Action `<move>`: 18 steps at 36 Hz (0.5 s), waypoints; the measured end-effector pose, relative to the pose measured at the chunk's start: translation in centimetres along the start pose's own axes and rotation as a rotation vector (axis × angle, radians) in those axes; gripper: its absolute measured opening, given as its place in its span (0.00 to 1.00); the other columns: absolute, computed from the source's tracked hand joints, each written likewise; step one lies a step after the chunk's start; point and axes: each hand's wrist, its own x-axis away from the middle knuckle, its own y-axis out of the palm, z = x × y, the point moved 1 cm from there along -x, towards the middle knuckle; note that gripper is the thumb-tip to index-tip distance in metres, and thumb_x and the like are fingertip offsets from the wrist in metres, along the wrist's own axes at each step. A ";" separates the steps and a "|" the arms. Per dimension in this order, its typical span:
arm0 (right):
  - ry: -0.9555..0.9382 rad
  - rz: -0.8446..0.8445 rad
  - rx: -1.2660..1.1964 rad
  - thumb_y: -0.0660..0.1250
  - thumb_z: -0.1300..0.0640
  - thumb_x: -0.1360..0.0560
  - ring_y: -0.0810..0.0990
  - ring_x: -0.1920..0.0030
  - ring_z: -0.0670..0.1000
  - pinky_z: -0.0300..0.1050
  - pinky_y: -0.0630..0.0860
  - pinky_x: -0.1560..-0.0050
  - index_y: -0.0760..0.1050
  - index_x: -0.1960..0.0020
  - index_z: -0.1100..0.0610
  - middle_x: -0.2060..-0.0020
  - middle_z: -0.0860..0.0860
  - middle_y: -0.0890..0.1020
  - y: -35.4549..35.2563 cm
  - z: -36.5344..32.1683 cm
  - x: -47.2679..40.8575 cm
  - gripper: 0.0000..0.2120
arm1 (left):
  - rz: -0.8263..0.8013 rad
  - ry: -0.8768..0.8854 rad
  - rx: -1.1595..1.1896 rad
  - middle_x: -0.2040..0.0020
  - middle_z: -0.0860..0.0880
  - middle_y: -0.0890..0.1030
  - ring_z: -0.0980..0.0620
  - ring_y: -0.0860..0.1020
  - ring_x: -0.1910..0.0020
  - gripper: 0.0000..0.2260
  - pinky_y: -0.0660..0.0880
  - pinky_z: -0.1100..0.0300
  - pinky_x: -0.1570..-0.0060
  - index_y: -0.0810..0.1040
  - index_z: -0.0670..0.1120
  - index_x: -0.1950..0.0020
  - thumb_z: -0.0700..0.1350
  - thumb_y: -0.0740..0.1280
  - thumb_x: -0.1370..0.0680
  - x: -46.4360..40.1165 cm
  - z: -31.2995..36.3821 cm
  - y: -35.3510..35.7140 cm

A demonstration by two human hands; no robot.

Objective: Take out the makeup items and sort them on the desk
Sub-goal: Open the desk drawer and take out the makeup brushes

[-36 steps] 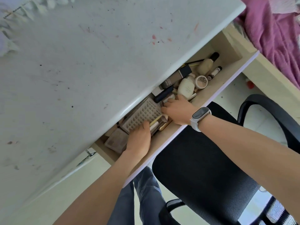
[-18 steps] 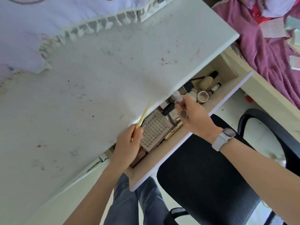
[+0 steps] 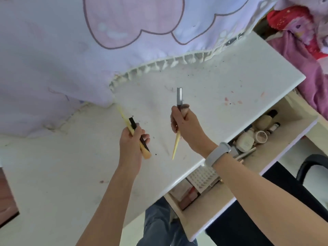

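The left hand (image 3: 132, 142) is gripping two slim items together over the white desk (image 3: 221, 89); a yellow stick (image 3: 122, 115) is coming out above the fist and pointing up toward the cloth, and a black pencil-like tube (image 3: 132, 123) is lying against it, with both lower ends showing under the fingers. The right hand (image 3: 186, 129) is also clenching two items; a grey metallic tube (image 3: 179, 96) is standing upright above the thumb, and a pale yellow pointed stick (image 3: 176, 145) is hanging down below the palm, its tip near the desk surface; I cannot tell if it is touching. A grey wristband (image 3: 217, 154) is sitting on the right wrist.

Behind the hands a lilac cloth with frilled edge (image 3: 71, 50) is covering the far part of the desk. At the right the open drawer (image 3: 276, 144) is holding more makeup: a cream bottle (image 3: 245, 142), a round jar (image 3: 260, 136), a palette with a grid pattern (image 3: 201, 176). The desk top is smooth, hard, and stained with small red and dark marks. A black chair (image 3: 257, 219) is standing below the drawer.
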 end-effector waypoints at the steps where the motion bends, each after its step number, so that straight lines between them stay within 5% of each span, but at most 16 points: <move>1: -0.060 0.040 -0.020 0.57 0.59 0.19 0.65 0.73 0.49 0.36 0.66 0.72 0.62 0.60 0.57 0.71 0.50 0.66 1.0 -0.5 -0.3 0.11 | 0.033 0.069 -0.040 0.64 0.49 0.71 0.53 0.73 0.68 0.04 0.73 0.58 0.54 0.70 0.45 0.53 0.40 0.59 0.19 -0.6 0.5 -0.3; 6: -0.402 0.137 0.099 0.56 0.60 0.21 0.62 0.67 0.62 0.49 0.63 0.67 0.59 0.61 0.53 0.68 0.56 0.64 4.5 -2.3 -1.0 0.11 | 0.011 0.536 -0.413 0.53 0.49 0.75 0.48 0.75 0.50 0.09 0.70 0.57 0.46 0.69 0.48 0.53 0.37 0.53 0.18 -1.9 2.2 -1.5; 8: -0.460 0.161 0.151 0.56 0.59 0.22 0.65 0.66 0.61 0.47 0.64 0.66 0.59 0.61 0.51 0.68 0.55 0.65 5.2 -2.0 -1.0 0.10 | -0.037 0.616 -0.475 0.52 0.54 0.76 0.50 0.74 0.51 0.07 0.71 0.59 0.49 0.69 0.48 0.50 0.39 0.53 0.20 -2.2 2.0 -1.9; 13: -0.377 0.158 0.199 0.56 0.63 0.20 0.66 0.69 0.44 0.34 0.65 0.67 0.62 0.60 0.47 0.67 0.45 0.69 6.0 0.6 -1.6 0.14 | -0.064 0.625 -0.543 0.52 0.60 0.76 0.57 0.74 0.58 0.05 0.72 0.65 0.54 0.67 0.46 0.48 0.39 0.53 0.19 -3.2 0.5 -2.8; 18: -0.203 0.111 0.327 0.58 0.57 0.21 0.67 0.69 0.51 0.43 0.65 0.70 0.62 0.61 0.49 0.69 0.52 0.70 5.9 2.0 -2.9 0.12 | -0.002 0.428 -0.543 0.60 0.53 0.74 0.58 0.75 0.61 0.05 0.73 0.65 0.56 0.68 0.48 0.45 0.41 0.54 0.18 -4.1 0.8 -2.4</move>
